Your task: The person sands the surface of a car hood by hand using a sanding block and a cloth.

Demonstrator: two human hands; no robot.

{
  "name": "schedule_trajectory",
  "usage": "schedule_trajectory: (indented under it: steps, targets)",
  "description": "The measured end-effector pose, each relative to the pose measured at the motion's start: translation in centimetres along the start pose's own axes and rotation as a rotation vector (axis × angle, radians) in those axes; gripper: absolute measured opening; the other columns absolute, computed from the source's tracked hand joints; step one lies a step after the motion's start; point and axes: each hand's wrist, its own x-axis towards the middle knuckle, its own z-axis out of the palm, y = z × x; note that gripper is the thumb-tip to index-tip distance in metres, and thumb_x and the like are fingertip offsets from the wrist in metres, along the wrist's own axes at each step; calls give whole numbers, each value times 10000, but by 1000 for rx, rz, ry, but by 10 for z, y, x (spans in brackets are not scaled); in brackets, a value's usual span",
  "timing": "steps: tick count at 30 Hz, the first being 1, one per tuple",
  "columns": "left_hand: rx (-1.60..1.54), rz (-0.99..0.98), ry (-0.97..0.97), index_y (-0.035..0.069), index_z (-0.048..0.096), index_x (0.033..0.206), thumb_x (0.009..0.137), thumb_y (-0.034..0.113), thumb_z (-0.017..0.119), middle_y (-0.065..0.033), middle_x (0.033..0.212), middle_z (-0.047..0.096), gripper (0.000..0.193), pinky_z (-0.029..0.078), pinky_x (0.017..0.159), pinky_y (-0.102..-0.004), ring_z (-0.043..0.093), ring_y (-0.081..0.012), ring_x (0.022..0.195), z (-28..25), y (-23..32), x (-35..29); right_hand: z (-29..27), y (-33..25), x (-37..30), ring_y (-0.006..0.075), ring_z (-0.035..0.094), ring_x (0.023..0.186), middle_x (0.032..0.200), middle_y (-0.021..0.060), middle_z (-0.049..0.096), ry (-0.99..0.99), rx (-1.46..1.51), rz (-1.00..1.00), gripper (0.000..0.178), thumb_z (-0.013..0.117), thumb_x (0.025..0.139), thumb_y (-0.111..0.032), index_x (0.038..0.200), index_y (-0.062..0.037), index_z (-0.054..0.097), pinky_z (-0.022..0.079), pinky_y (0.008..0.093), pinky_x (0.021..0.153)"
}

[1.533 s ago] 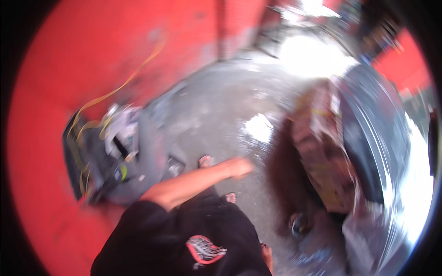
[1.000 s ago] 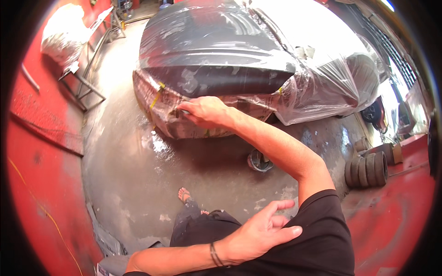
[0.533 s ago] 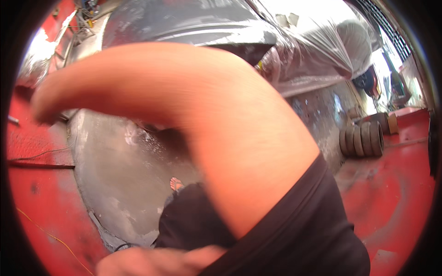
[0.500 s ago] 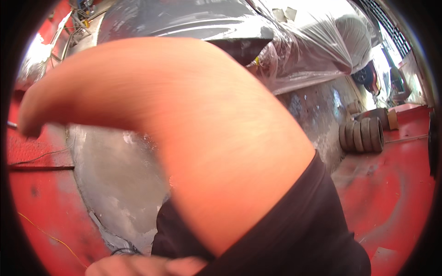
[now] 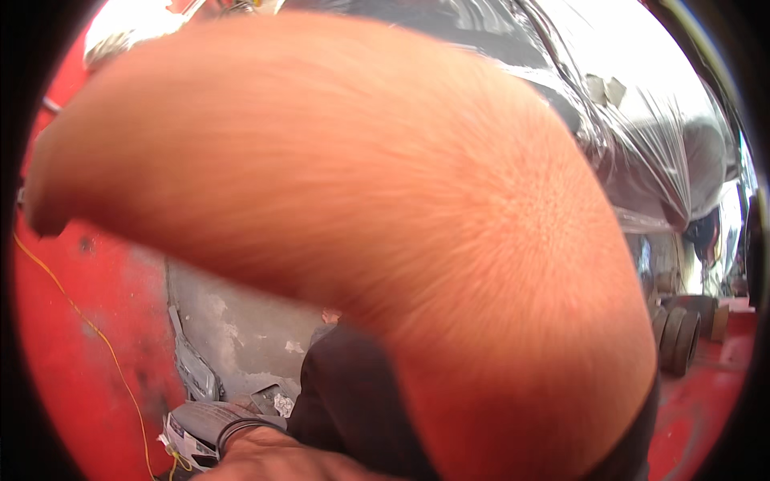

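Note:
My bare right arm, out of a dark sleeve, bends at the elbow and crosses most of the head view close up. Its far end, where my right hand (image 5: 46,188) lies, is cut short and blurred at the left rim; its fingers cannot be made out. Low in the picture, against my dark clothing (image 5: 353,393), is my left hand (image 5: 281,465), with thin dark bands (image 5: 241,423) round the wrist. The lower edge cuts off its fingers, so whether it holds anything is hidden. Behind the arm stands a large vehicle-like shape under clear plastic sheeting (image 5: 654,148).
Tyres (image 5: 680,341) lie on their sides at the right on red floor. A yellow cord (image 5: 100,333) runs over red floor at the left. Beside my left hand are a grey rounded object (image 5: 210,418) and a grey car-part-like piece (image 5: 195,365) on worn concrete.
The view has shifted, so the plastic-covered shape and tyres sit farther right. My right arm has risen and fills more of the picture. The wrist bands have come into view.

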Motion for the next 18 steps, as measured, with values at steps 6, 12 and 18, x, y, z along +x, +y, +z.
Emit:
schedule_trajectory:
  steps: [6,12,18]
  targets:
    - [57,42,25,-68,718,1357,1168,575,409,-379,1366,696,737,446,1136,-713,705,-560,1224,6,36,2,12,7,-7,322,773,1074,1172,114,821,-13,-118,34,293,743,931,-238,1187,-129,832,602,479,913]
    - [-78,-122,60,-93,665,1396,1173,556,395,-367,1393,683,737,431,1187,-638,677,-505,1288,7,59,13,13,19,-16,318,779,1064,1151,115,824,-4,-180,96,271,728,927,-207,1159,-121,838,611,472,902]
    - [-275,-197,219,-118,612,1434,1179,538,381,-355,1420,671,741,417,1238,-562,648,-449,1352,18,72,33,8,34,-1,315,785,1055,1129,116,826,-13,-227,113,254,713,923,-176,1131,-113,844,619,465,890]
